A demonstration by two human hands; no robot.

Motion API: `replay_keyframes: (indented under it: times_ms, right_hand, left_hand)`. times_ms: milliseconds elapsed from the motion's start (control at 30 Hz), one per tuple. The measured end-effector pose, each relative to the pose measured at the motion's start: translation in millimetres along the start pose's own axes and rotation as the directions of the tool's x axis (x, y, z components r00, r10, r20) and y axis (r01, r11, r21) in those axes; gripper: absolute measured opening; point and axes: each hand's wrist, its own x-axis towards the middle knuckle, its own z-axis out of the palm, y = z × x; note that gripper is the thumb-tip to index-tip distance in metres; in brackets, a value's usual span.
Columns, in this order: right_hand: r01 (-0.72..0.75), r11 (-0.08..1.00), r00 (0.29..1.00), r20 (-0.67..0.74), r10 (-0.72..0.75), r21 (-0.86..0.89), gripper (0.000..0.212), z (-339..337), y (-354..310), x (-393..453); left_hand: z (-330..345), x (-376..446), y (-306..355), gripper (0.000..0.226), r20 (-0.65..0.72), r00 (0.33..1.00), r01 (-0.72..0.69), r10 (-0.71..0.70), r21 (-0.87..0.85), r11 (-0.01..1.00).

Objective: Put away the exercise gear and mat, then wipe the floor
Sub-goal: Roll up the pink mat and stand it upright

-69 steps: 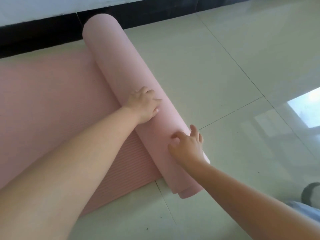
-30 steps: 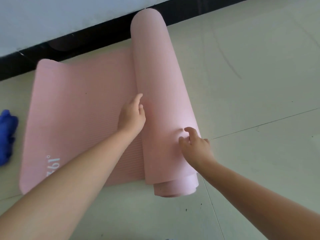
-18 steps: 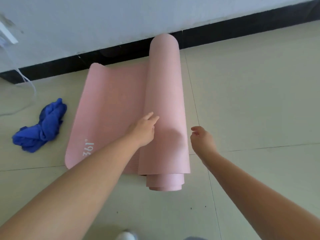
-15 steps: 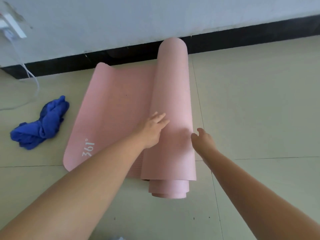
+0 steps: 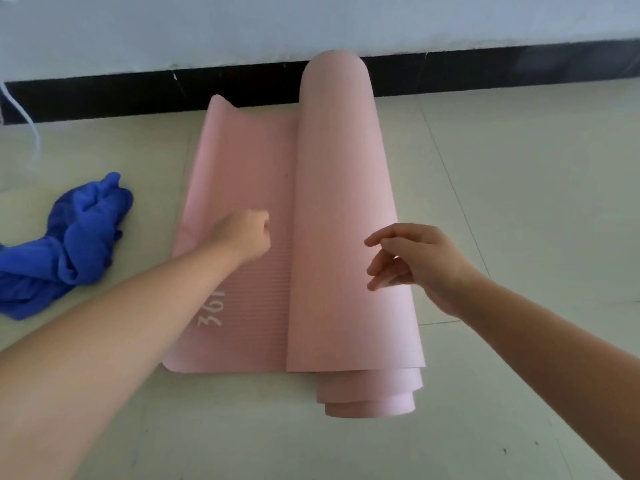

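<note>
Head view: pink mat (image 5: pixel 346 209) mostly rolled on floor (image 5: pixel 519 202); left hand (image 5: pixel 247 233) clenched over flat part, right hand (image 5: pixel 422 261) fingers loose over roll, grasping nothing; blue cloth (image 5: pixel 69 244) beside mat.

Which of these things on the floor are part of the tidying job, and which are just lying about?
Part of the job:
- pink mat, mostly rolled, one stretch still flat
- blue cloth, bunched on the floor, likely for wiping
- tiled floor, to be wiped

Just lying about:
- white cord hanging at the far left
</note>
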Motion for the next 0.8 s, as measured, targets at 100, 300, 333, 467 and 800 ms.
replay_keyframes:
  times_ms: [100,300,333,467,800]
  right_hand:
    - [0.008,0.972,0.955,-0.287,-0.077,-0.235,0.026,18.8,-17.8,30.8]
    - [-0.313,0.862,0.912,-0.379,0.157,-0.398,0.059,71.8,-41.0,105.8]
    - [-0.356,0.850,0.892,-0.413,0.185,-0.389,0.063,80.4,-41.0,113.6]
    - [-0.293,0.824,0.888,-0.457,0.048,-0.485,0.045,104.4,-47.0,110.2]
    - [0.005,0.973,0.942,-0.327,-0.082,-0.229,0.025,117.8,-76.9,132.7]
  left_hand:
    - [-5.0,1.7,-59.2,0.037,-0.183,0.977,0.113,-0.112,-0.002,0.994]
    - [-7.0,26.3,-110.3,0.061,0.075,0.937,0.338,-0.340,-0.433,0.835]
    - [-6.6,31.4,-112.2,0.063,0.130,0.932,0.355,-0.338,-0.515,0.780]
    - [-1.4,50.0,-120.3,0.056,0.152,0.921,0.353,-0.359,-0.715,0.603]
    - [-4.7,64.0,-122.9,0.065,0.355,0.891,0.442,-0.284,-0.820,0.364]
